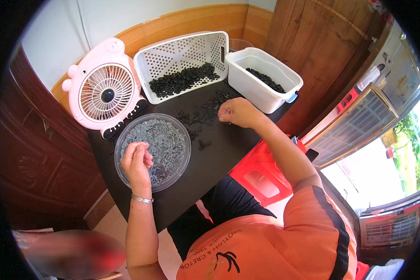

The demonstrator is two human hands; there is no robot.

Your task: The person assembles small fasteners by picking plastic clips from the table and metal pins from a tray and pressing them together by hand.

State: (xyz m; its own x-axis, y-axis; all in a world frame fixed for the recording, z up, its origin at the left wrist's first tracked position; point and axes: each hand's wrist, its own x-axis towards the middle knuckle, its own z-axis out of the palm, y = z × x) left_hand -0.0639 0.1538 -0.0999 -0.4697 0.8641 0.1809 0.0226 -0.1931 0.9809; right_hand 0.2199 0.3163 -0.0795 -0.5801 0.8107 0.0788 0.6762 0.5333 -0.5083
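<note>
My left hand (136, 161) pinches light grey plastic pieces (165, 140); my right hand (235, 112) curls on small, stiff black rings (205, 109), best gripped edgewise.

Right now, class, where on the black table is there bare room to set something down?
Free: the near strip of the black table between the clear round tray and the table's right edge. Crowded: the far side, with perforated basket, white tub, pink fan and scattered black pieces.
</note>
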